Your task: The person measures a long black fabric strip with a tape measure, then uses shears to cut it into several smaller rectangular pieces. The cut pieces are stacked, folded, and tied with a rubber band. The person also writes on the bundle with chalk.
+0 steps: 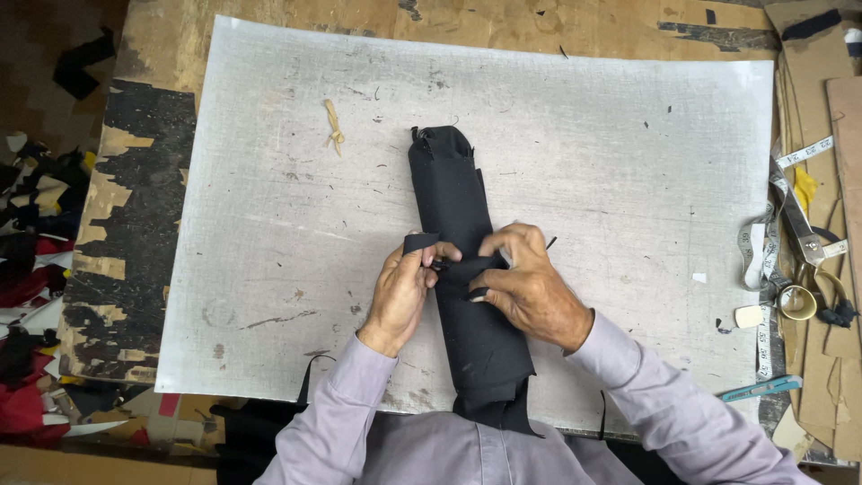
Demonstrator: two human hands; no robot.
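A long roll of black fabric (453,193) lies lengthwise on a grey mat (269,207), running from the mat's middle down to its near edge. Both my hands work at the roll's midpoint. My left hand (401,292) pinches a narrow black strip (418,242) that wraps across the roll. My right hand (525,283) presses on the roll from the right, fingers curled over the same strip. The sleeves are pale lilac.
A small tan knotted scrap (334,127) lies on the mat's upper left. At the right edge are a measuring tape (790,193), a tape roll (797,302), a blue knife (761,388) and cardboard pieces (840,108). Fabric scraps (31,269) pile at the left.
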